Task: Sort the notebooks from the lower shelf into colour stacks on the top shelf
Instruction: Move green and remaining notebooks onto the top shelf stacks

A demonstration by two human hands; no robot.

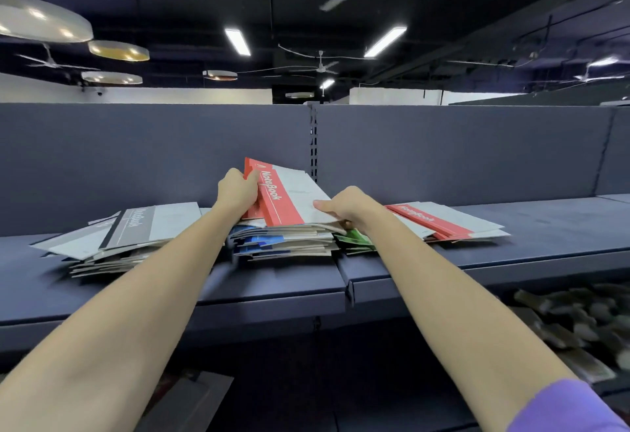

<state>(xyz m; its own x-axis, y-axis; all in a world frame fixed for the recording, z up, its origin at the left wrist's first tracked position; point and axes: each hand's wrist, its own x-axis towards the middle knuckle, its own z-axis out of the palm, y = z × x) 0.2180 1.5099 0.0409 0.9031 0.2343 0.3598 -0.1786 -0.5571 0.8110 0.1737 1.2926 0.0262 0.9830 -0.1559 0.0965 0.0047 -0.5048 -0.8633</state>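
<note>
A red-and-white notebook (pixel 289 194) is tilted up above the blue stack (pixel 283 244) in the middle of the top shelf (pixel 272 281). My left hand (pixel 237 193) grips its far left edge. My right hand (pixel 347 206) holds its near right corner, thumb on the cover. To the left lies a grey stack (pixel 136 230). Right of the blue stack a green notebook (pixel 354 239) peeks out under my right wrist. Further right rests a red stack (pixel 443 222).
A dark back panel (pixel 443 152) rises behind the shelf, with a slotted upright (pixel 313 145) at its middle. On the lower shelf at the right lie several blurred notebooks (pixel 579 326). Bare shelf surface extends to the far right.
</note>
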